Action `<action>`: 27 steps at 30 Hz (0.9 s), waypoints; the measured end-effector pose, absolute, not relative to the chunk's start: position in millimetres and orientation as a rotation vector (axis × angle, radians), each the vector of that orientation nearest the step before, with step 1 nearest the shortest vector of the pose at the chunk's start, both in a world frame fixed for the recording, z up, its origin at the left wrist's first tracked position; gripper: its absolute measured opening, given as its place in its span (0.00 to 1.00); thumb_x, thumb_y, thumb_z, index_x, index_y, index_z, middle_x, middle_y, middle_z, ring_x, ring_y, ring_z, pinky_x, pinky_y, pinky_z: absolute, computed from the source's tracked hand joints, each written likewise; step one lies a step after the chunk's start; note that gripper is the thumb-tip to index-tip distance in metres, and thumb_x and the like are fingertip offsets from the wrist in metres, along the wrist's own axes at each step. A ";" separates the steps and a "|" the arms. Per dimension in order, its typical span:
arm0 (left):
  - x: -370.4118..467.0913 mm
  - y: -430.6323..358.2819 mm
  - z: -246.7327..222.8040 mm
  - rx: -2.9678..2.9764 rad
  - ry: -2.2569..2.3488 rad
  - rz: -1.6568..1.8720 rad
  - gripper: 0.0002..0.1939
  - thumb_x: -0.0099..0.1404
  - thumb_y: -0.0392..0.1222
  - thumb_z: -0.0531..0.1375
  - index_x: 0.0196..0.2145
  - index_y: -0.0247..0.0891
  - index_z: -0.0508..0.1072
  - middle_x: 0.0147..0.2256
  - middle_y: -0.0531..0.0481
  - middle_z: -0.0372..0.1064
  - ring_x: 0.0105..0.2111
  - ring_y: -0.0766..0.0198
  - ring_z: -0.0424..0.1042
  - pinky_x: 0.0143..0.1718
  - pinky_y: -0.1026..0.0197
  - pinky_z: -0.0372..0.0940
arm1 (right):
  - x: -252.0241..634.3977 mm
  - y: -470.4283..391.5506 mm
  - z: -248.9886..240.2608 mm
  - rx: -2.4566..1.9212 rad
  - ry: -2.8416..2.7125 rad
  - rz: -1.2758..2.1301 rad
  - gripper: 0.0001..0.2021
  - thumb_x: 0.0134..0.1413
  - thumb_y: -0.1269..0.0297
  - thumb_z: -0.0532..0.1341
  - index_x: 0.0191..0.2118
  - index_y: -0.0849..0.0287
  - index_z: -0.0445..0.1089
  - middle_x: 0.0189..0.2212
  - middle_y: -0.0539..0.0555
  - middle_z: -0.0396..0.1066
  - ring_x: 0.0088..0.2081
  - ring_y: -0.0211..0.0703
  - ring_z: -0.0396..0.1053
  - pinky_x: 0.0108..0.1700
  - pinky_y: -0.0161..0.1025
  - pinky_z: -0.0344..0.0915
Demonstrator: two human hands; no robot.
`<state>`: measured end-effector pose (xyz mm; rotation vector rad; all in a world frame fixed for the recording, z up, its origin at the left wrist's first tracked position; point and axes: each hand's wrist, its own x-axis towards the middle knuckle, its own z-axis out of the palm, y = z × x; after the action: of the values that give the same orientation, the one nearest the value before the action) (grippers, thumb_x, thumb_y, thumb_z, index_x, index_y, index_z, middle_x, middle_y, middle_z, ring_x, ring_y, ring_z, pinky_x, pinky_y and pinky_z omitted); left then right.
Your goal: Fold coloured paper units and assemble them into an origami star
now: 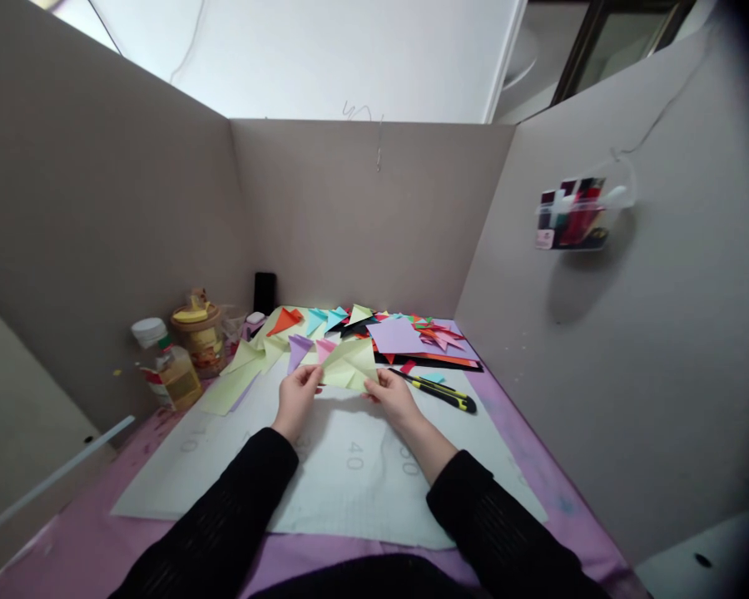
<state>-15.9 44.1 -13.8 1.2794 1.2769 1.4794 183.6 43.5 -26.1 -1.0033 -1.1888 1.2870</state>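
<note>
The left hand point(296, 399) and the right hand point(396, 399) grip a creased pale green sheet of paper point(351, 364) between them, each pinching one side of it between thumb and fingers. The sheet is held above a white mat point(343, 507), printed with numbers, that lies on the pink-purple covered tabletop point(81, 532).

Just beyond the right hand and to its right, a black and yellow utility knife point(440, 393) lies at a slant. Farther beyond that hand, a lilac sheet point(394, 336) rests on a pile of coloured papers. Beyond the hands, a folded purple piece point(298, 351) lies near the left one, with an orange piece point(285, 320) farther away.

Well to the left of the left hand stand a bottle of amber liquid point(181, 383) and, behind it, a yellow-lidded tub point(198, 337). A black upright object point(265, 293) stands beyond them.
</note>
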 end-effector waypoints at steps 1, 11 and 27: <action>-15.0 44.0 -14.1 1.278 1.253 1.449 0.18 0.53 0.52 0.64 0.33 0.33 0.75 0.28 0.49 0.72 0.27 0.63 0.72 0.28 0.63 0.66 | 183.4 43.2 -26.0 -1.014 -1.185 1.260 0.14 0.39 0.57 0.65 0.31 0.60 0.68 0.25 0.50 0.70 0.23 0.38 0.68 0.22 0.32 0.58; -8.6 41.7 -13.5 1.326 1.190 1.261 0.16 0.53 0.50 0.63 0.32 0.32 0.73 0.19 0.54 0.66 0.19 0.66 0.68 0.17 0.68 0.55 | 188.1 48.5 -25.3 -0.978 -1.132 1.204 0.12 0.37 0.64 0.65 0.28 0.57 0.61 0.28 0.45 0.67 0.21 0.34 0.68 0.19 0.29 0.56; -14.4 50.6 -18.3 1.117 1.119 1.329 0.23 0.55 0.57 0.61 0.35 0.31 0.75 0.28 0.46 0.72 0.24 0.65 0.69 0.23 0.65 0.61 | 193.0 45.9 -21.0 -0.985 -1.083 1.368 0.18 0.34 0.58 0.69 0.32 0.57 0.65 0.23 0.46 0.67 0.21 0.38 0.71 0.18 0.29 0.57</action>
<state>-14.4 50.6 -18.3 1.1173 1.1194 1.3287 193.0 45.9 -21.0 -0.9853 -1.0828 1.3677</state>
